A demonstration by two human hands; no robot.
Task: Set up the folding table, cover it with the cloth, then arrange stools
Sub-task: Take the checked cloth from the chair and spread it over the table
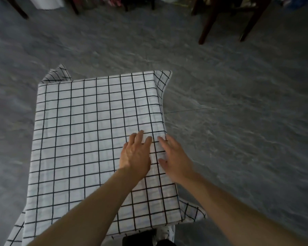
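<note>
A white cloth with a black grid (89,135) lies spread over the small folding table, and its corners hang down at all four sides. The table itself is hidden under the cloth. My left hand (136,155) rests flat on the cloth near the right edge, fingers straight. Beside it, my right hand (174,157) lies with fingers extended over that same right edge, touching the cloth. Neither hand holds anything. No stool is identifiable in view.
Grey marbled floor (238,112) surrounds the table. Dark wooden furniture legs (208,23) stand at the far right, with more legs (21,11) along the far edge at the left. My shoe (165,233) shows just below the table's near edge.
</note>
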